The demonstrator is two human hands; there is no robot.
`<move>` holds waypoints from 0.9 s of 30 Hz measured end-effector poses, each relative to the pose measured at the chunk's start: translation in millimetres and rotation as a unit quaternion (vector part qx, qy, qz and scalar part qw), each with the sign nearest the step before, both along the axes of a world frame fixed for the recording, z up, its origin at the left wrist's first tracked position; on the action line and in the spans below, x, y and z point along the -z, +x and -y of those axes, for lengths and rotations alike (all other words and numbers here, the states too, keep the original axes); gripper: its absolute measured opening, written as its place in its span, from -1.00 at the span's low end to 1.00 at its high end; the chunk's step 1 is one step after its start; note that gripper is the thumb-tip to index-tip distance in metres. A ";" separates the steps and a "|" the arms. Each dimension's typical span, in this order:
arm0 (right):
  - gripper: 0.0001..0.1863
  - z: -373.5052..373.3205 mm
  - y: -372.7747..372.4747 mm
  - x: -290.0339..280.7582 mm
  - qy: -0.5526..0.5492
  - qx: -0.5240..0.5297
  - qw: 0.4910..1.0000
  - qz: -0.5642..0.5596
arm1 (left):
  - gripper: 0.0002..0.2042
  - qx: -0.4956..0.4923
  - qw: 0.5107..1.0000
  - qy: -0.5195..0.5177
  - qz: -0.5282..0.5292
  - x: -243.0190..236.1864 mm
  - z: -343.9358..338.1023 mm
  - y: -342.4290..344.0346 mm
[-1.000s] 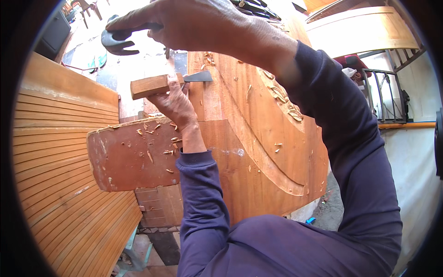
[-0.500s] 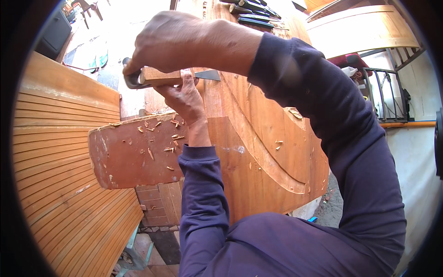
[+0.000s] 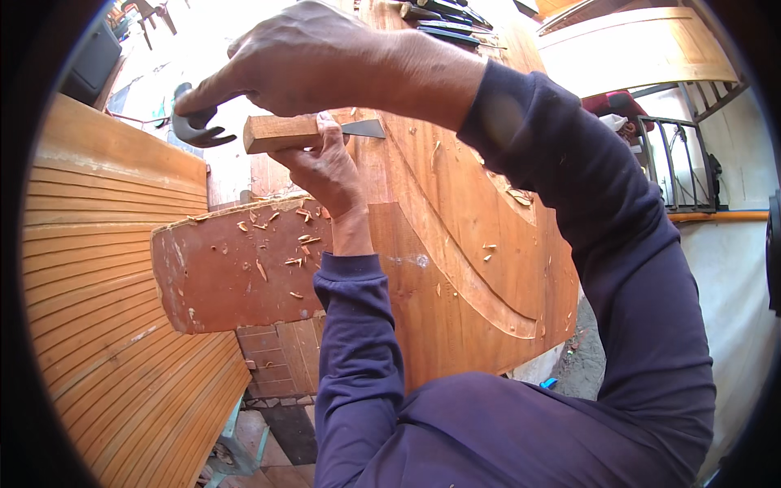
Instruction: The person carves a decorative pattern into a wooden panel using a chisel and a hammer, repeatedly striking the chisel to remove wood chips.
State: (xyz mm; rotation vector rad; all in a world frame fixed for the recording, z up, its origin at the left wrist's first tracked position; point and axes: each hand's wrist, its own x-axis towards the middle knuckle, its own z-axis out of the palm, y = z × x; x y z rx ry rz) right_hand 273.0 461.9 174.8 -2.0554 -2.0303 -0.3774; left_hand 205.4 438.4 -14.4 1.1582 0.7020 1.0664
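My left hand is closed around a chisel with a square-sided wooden handle. Its flat metal blade points right, over the carved wooden panel. Above it, my right hand grips a claw hammer, one finger stretched along toward the dark head. The hammer's handle is mostly hidden by the hand. A small gap separates the hammer head from the butt of the chisel handle. A curved groove runs down the panel, with pale wood chips lying near it.
A reddish-brown board strewn with chips lies left of the panel. Several chisels are laid out at the far end. A slatted wooden piece stands on the left. At the right are a pale curved wooden piece and a dark metal frame.
My right hand has swung the hammer left, away from the chisel's butt, which its head was beside before. My left hand and the chisel have stayed almost in place.
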 end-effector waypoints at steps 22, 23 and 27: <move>-0.50 13.5 3.1 -2.5 -0.174 -0.041 0.978 0.110 | -0.30 0.046 0.996 -0.072 0.021 -21.2 13.2 -7.5; -0.50 15.3 5.8 -12.0 -0.165 -0.049 0.980 0.095 | -0.31 0.064 0.990 -0.114 0.049 -34.7 14.7 -13.4; -0.33 18.8 13.3 -3.2 -0.036 0.028 0.999 0.027 | -0.32 0.163 0.980 -0.046 0.100 -25.1 32.3 -37.5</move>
